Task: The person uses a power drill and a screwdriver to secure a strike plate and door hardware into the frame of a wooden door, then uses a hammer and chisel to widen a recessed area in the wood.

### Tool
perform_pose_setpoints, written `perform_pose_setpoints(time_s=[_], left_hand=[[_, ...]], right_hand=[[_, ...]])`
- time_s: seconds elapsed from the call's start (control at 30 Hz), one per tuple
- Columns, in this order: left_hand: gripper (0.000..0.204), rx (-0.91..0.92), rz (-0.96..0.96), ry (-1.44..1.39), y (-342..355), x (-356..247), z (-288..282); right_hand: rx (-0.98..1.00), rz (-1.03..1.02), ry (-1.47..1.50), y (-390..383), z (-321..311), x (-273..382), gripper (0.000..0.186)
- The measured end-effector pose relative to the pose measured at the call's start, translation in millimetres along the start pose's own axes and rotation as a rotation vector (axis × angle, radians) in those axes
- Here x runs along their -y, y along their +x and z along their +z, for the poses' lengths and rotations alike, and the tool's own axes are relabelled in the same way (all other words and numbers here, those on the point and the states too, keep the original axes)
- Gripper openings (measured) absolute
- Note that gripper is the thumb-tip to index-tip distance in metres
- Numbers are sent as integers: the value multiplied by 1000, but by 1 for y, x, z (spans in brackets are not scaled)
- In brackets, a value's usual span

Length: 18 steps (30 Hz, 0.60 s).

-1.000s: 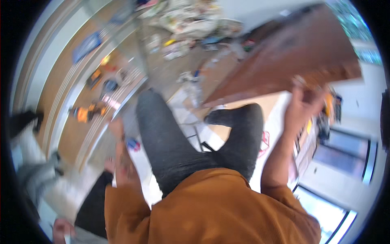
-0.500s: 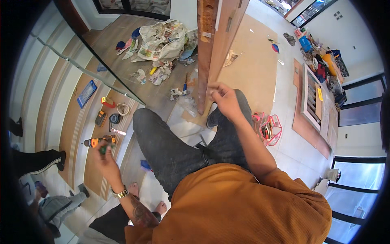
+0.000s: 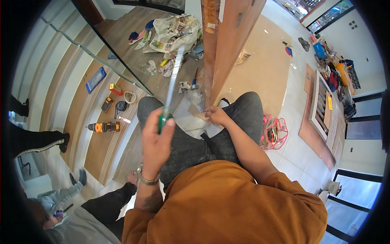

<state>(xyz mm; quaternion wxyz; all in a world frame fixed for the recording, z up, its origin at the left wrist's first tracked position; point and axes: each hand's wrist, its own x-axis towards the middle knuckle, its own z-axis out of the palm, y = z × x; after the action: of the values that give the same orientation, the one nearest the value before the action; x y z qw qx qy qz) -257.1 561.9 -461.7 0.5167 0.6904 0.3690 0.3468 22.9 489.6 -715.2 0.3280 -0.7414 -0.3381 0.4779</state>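
My left hand [image 3: 156,140] is closed round the green handle [image 3: 163,119] of a tool in front of my left thigh. A long, pale, shiny strip [image 3: 174,77] runs up from the handle; the tool's exact kind is unclear. My right hand [image 3: 219,115] is between my knees, by the lower end of an upright wooden door [image 3: 233,49]. Its fingers are curled together near the door's edge, and whatever they may hold is too small to make out. An orange and black cordless drill [image 3: 103,127] lies on the step to my left.
A tape measure [image 3: 121,106], a red and yellow box [image 3: 115,89] and a blue packet [image 3: 96,80] lie on the curved steps. A glass panel [image 3: 118,61] borders them. Crumpled newspaper [image 3: 174,34] lies ahead. A pink-trimmed bag [image 3: 274,134] stands right. Other people's legs [image 3: 40,136] are left.
My left hand has swung right from beside the drill to in front of my thigh, carrying the green-handled tool. My right hand has moved down along the door's edge.
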Motion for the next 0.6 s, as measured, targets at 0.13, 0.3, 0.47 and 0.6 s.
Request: perform_pose_setpoints(time_s=[0.13, 0.3, 0.47, 0.6], left_hand=[[32, -50, 44, -4, 23, -12, 35], [35, -51, 32, 74, 47, -19, 30], [35, -139, 195, 220, 59, 9, 28], [36, -204, 319, 253, 65, 29, 27]], right_hand=[[11, 23, -58, 12, 2, -17, 30], [33, 86, -37, 19, 8, -13, 30], [31, 134, -36, 22, 14, -8, 30], [24, 137, -91, 30, 22, -8, 31]])
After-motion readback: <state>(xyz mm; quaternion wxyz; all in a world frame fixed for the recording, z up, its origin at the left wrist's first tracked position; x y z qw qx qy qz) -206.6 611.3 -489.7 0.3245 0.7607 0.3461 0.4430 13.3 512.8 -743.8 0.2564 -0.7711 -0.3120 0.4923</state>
